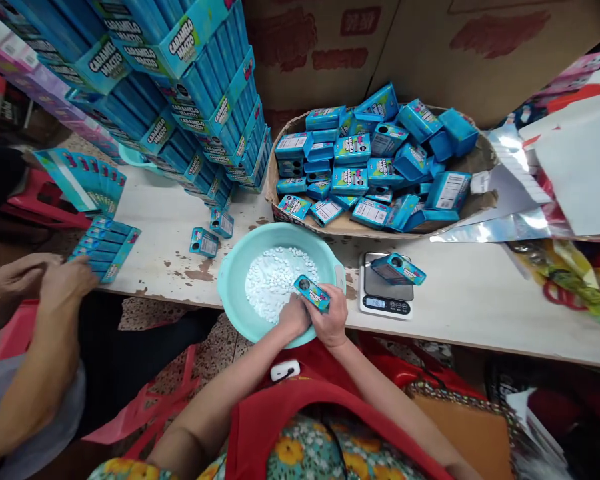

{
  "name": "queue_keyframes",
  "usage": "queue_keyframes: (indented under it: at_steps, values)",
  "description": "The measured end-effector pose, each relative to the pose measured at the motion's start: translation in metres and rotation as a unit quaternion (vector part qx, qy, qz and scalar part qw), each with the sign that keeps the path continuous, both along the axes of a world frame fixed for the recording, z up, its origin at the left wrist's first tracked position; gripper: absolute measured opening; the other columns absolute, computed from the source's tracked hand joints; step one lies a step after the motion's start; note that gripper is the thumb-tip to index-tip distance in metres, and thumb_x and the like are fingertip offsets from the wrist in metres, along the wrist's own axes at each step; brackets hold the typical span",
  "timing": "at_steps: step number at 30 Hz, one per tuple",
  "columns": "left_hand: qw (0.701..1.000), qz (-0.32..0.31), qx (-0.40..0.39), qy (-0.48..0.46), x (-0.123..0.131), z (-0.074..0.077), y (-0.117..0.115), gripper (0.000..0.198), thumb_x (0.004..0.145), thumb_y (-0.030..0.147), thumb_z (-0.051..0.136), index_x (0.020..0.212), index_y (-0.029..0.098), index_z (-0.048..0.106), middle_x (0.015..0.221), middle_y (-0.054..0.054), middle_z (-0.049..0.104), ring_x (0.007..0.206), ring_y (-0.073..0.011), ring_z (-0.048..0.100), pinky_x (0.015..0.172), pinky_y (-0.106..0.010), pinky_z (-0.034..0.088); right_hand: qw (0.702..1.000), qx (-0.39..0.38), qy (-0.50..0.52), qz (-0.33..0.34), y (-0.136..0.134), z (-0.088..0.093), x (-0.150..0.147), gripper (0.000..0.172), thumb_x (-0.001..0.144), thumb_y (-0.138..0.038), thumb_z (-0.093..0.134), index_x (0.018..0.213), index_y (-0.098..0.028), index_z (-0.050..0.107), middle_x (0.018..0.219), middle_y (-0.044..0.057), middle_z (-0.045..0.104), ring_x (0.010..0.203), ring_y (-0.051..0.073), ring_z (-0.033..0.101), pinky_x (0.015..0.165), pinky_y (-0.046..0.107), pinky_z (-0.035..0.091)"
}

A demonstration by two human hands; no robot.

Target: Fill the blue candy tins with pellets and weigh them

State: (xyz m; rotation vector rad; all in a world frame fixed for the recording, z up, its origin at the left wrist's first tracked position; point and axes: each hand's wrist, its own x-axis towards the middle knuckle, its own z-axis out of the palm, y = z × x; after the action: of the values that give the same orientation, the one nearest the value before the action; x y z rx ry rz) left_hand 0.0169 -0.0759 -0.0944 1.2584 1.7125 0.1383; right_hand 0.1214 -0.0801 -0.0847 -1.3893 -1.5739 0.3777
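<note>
My right hand [331,316] grips a small blue candy box [312,293] over the near right side of a turquoise basin [230,293]. A dark round hole shows in the box's top end. Close beside it, my left hand [295,316] is curled closed inside the basin, its fingertips hidden; I cannot make out what it holds. Small white candies [267,283] cover the basin's floor. To the right, another blue box [399,268] lies on a digital scale [386,305] with a lit display.
Behind the basin, a cardboard tray [300,223] holds many blue boxes. Stacked display cartons [195,100] rise at back left. Two boxes [204,242] stand left of the basin. A co-worker's hands [65,280] touch a carton [105,247]. Plastic wrappers [555,267] lie at right.
</note>
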Motion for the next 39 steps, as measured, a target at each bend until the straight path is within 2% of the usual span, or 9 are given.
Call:
queue_keyframes:
  at_steps: [4, 7, 9, 12, 14, 16, 20, 26, 39]
  values:
    - [0.983, 0.114, 0.018, -0.140, -0.017, -0.002, 0.010, 0.019, 0.073, 0.037, 0.059, 0.076, 0.018, 0.060, 0.070, -0.008, 0.062, 0.066, -0.0224, 0.062, 0.055, -0.030, 0.046, 0.998, -0.044, 0.038, 0.002, 0.004, 0.015, 0.003, 0.034, 0.080, -0.035, 0.066, 0.108, -0.022, 0.053, 0.099, 0.009, 0.061, 0.095, 0.024, 0.059, 0.084, 0.043, 0.049]
    - [0.954, 0.183, 0.012, -0.237, -0.045, 0.013, 0.020, 0.027, 0.071, 0.043, 0.058, 0.082, 0.018, 0.057, 0.063, -0.002, 0.058, 0.045, -0.0136, 0.051, 0.038, -0.022, 0.035, 0.995, -0.082, 0.057, 0.002, 0.010, 0.027, 0.004, 0.031, 0.081, -0.037, 0.065, 0.105, -0.021, 0.054, 0.097, 0.008, 0.059, 0.093, 0.022, 0.058, 0.083, 0.040, 0.049]
    - [0.915, 0.237, 0.013, -0.326, -0.061, 0.031, 0.027, 0.027, 0.069, 0.041, 0.060, 0.082, 0.018, 0.055, 0.063, 0.000, 0.057, 0.039, -0.0103, 0.046, 0.033, -0.019, 0.028, 0.993, -0.103, 0.045, 0.017, 0.013, 0.033, 0.003, 0.031, 0.081, -0.037, 0.065, 0.104, -0.021, 0.054, 0.098, 0.007, 0.058, 0.094, 0.022, 0.058, 0.083, 0.039, 0.048]
    - [0.818, 0.316, 0.052, -0.477, -0.069, 0.062, 0.038, 0.021, 0.069, 0.036, 0.061, 0.077, 0.018, 0.053, 0.062, 0.001, 0.056, 0.038, -0.0088, 0.046, 0.032, -0.017, 0.026, 0.990, -0.128, -0.001, 0.062, 0.017, 0.036, -0.002, 0.029, 0.080, -0.033, 0.066, 0.103, -0.021, 0.054, 0.098, 0.008, 0.060, 0.095, 0.024, 0.057, 0.083, 0.038, 0.046]
    - [0.773, 0.356, 0.107, -0.514, -0.063, 0.078, 0.043, 0.019, 0.071, 0.034, 0.060, 0.073, 0.018, 0.052, 0.062, 0.001, 0.055, 0.043, -0.0096, 0.051, 0.037, -0.019, 0.034, 0.983, -0.153, -0.041, 0.095, 0.018, 0.036, -0.008, 0.027, 0.078, -0.029, 0.066, 0.101, -0.021, 0.055, 0.096, 0.007, 0.061, 0.093, 0.025, 0.058, 0.080, 0.038, 0.045]
    - [0.753, 0.394, 0.159, -0.503, -0.053, 0.087, 0.047, 0.020, 0.072, 0.035, 0.061, 0.070, 0.017, 0.050, 0.062, 0.002, 0.054, 0.051, -0.0113, 0.057, 0.047, -0.022, 0.044, 0.974, -0.176, -0.065, 0.123, 0.018, 0.038, -0.013, 0.025, 0.077, -0.027, 0.067, 0.099, -0.022, 0.056, 0.094, 0.006, 0.062, 0.091, 0.025, 0.059, 0.077, 0.037, 0.043]
    - [0.744, 0.433, 0.227, -0.457, -0.039, 0.096, 0.050, 0.026, 0.073, 0.037, 0.062, 0.064, 0.017, 0.049, 0.061, 0.003, 0.055, 0.060, -0.0145, 0.064, 0.059, -0.025, 0.049, 0.973, -0.175, -0.058, 0.141, 0.017, 0.051, -0.020, 0.029, 0.074, -0.031, 0.071, 0.098, -0.023, 0.058, 0.092, 0.004, 0.063, 0.091, 0.024, 0.059, 0.079, 0.037, 0.042]
    - [0.742, 0.446, 0.243, -0.437, -0.037, 0.106, 0.056, 0.030, 0.073, 0.041, 0.065, 0.067, 0.017, 0.050, 0.055, 0.004, 0.053, 0.056, -0.0134, 0.062, 0.058, -0.024, 0.048, 0.972, -0.181, -0.017, 0.148, 0.025, 0.069, -0.019, 0.032, 0.070, -0.032, 0.076, 0.096, -0.024, 0.060, 0.092, 0.003, 0.065, 0.091, 0.024, 0.060, 0.080, 0.036, 0.043]
    - [0.755, 0.441, 0.230, -0.427, -0.032, 0.106, 0.058, 0.030, 0.072, 0.041, 0.067, 0.068, 0.016, 0.052, 0.061, 0.002, 0.057, 0.053, -0.0116, 0.059, 0.055, -0.024, 0.049, 0.969, -0.198, 0.023, 0.144, 0.033, 0.074, -0.014, 0.030, 0.069, -0.030, 0.076, 0.094, -0.022, 0.061, 0.090, 0.003, 0.064, 0.089, 0.023, 0.060, 0.077, 0.034, 0.046]
